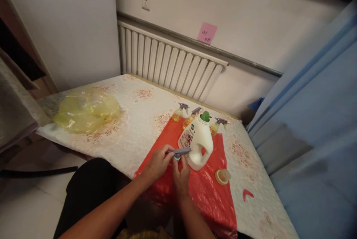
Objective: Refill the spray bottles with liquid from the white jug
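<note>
Over the near part of the red plastic sheet [209, 194], a grey trigger spray head [182, 151] is held between my two hands. My left hand [159, 161] pinches its left end. The fingers of my right hand [181, 177] are closed at its pale collar from below; whether a bottle hangs under it is hidden. Just beyond stands a white detergent jug [205, 138] with a handle and a green spout [205, 116], open at the top. Behind the jug are spray bottles with yellowish liquid, one at the left [176, 115], one partly hidden [189, 120], one at the right [215, 127].
A cream cap [222, 176] lies on the sheet's right side, with a red scrap [247, 194] on the flowered tablecloth [136, 120] beyond it. At the far left rests a yellow plastic bag [87, 110]. A radiator [167, 58] lines the wall; a blue curtain [312, 112] hangs at right.
</note>
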Motion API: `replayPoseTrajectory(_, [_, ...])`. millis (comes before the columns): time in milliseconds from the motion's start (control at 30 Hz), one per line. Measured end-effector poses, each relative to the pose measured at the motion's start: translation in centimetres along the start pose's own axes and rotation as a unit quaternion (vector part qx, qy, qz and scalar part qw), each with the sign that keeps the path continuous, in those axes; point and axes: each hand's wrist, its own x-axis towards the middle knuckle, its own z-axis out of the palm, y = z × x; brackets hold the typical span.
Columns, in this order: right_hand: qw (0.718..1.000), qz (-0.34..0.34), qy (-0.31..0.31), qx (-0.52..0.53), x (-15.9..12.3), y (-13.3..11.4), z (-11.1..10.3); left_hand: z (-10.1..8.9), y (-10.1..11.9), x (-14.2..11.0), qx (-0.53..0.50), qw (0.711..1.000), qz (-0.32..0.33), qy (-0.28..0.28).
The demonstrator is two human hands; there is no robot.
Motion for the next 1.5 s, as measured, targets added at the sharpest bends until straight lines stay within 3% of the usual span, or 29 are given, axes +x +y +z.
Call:
replayPoseTrajectory(200, [0.997,0.034,0.072,-0.023,0.04,0.38,0.74,0.00,-0.02,-0.01,-0.006,1.000,-0.004,0.001])
replayPoseTrajectory(400, [0.999,0.014,0.029,-0.009,-0.07,-0.25,0.32,0.09,-0.23,-0.03,-0.004,1.000,0.004,0.001])
replayPoseTrajectory(600, [0.996,0.042,0.074,-0.024,0.00,0.36,0.60,0.13,-0.43,-0.04,-0.006,1.000,0.005,0.000])
replayPoseTrajectory(800, [0.999,0.022,0.028,-0.010,-0.13,-0.04,0.41,-0.01,-0.18,-0.03,-0.005,1.000,0.002,0.001])
replayPoseTrajectory(1033, [0.997,0.043,0.067,-0.026,0.00,0.28,0.52,-0.07,-0.02,-0.05,0.000,1.000,-0.001,-0.003])
replayPoseTrajectory(1233, [1.000,0.018,0.020,-0.016,0.06,-0.26,0.06,-0.16,0.12,-0.05,0.005,1.000,-0.003,0.002])
replayPoseTrajectory(1400, [0.997,0.040,0.055,-0.032,0.13,0.05,0.35,-0.08,-0.02,-0.11,-0.001,1.000,-0.004,0.003])
replayPoseTrajectory(1500, [0.998,0.034,0.045,-0.030,-0.02,-0.01,0.40,-0.10,0.04,-0.12,0.002,1.000,-0.001,0.001])
